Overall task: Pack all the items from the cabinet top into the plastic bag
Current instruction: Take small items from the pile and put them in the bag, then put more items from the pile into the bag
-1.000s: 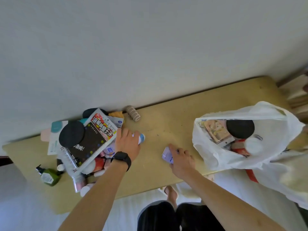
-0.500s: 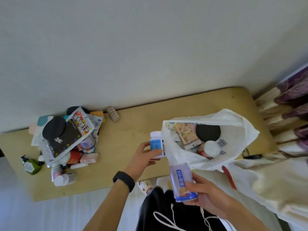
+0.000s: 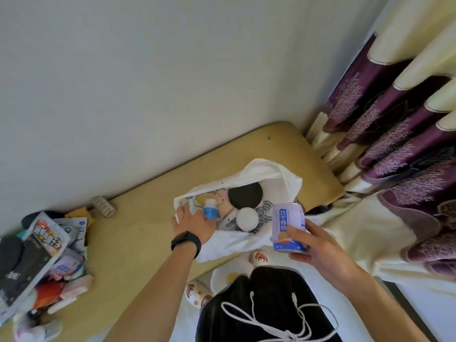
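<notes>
Head view: the white plastic bag (image 3: pixel 271 174) lies open on the cabinet top (image 3: pixel 148 218). At the bag's left rim, the left hand (image 3: pixel 191 224) holds a small blue-and-white bottle (image 3: pixel 210 211) upright in its fingertips, over the mouth. Just right of the bag, the right hand (image 3: pixel 318 245) grips a pale purple can (image 3: pixel 288 227). Inside the bag sit a black disc (image 3: pixel 245 195) and a white lid (image 3: pixel 247 218). Well left of the bag lies a pile of packets and bottles (image 3: pixel 44 255).

Head view: worn on the head — looks forward and steeply down.
Nearness: close, forearms (image 3: pixel 153 292) entering from the bottom edge.
Covers: cabinet top (image 3: pixel 148 233), wall (image 3: pixel 148 82), curtain (image 3: pixel 394 134).
</notes>
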The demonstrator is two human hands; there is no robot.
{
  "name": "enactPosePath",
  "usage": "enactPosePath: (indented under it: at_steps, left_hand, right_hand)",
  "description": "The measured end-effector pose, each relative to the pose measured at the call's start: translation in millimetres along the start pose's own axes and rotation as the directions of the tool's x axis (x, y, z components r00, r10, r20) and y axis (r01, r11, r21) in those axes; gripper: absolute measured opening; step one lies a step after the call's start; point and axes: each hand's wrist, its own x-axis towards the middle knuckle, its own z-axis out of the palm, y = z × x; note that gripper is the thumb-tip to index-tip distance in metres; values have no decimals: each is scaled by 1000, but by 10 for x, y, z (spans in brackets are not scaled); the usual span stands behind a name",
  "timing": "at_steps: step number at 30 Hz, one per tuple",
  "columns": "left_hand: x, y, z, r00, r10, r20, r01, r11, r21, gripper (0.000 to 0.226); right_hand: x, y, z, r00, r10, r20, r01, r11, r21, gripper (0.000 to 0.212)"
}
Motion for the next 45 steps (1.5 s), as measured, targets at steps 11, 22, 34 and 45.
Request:
enactPosePath:
  at_steps: [11, 22, 34, 45]
  left_hand:
    - [-339, -131, 275, 984, -108, 139, 171, 779, -604, 60]
    - [-407, -127, 219, 995, -84, 47, 94, 765, -637, 79]
    - [-455, -193, 288, 991, -113, -76, 74, 915, -397, 68]
    - [-955, -930, 696, 934, -347, -82, 232, 766, -600, 68]
  right_hand:
    - [1173, 129, -111, 944, -122, -305, -10, 917, -398, 67]
    - [1769, 147, 219, 966, -171, -193, -75, 530, -845, 76]
    - [1592, 409, 51, 960, -279, 38, 134, 332, -934, 79]
    - [948, 152, 1039, 582, -691, 430, 655, 85, -751, 30]
